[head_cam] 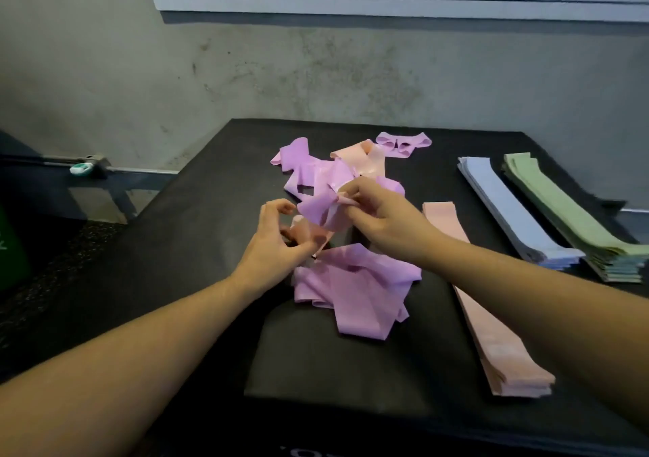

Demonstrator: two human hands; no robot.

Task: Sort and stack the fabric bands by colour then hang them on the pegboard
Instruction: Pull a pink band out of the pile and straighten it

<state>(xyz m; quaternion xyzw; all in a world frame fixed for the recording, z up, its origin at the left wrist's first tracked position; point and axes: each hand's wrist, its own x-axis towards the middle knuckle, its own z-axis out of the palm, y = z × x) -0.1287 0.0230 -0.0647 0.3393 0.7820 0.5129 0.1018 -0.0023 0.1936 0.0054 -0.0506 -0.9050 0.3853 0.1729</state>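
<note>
Right hand (377,216) pinches a peach band (346,200) out of the purple/peach tangle (337,239) mid-desk (196,232); left hand (277,242), fingers curled on a peach fold, likely steadies it. Peach stack (491,323), blue stack (509,210), green stack (569,210) lie sorted right.

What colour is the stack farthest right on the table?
Light green stack, clearest in the head view.

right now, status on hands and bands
Left hand grips a peach band; right hand pinches a purple band. Peach stack, blue stack, green stack done. Tangled pile remains.
</note>
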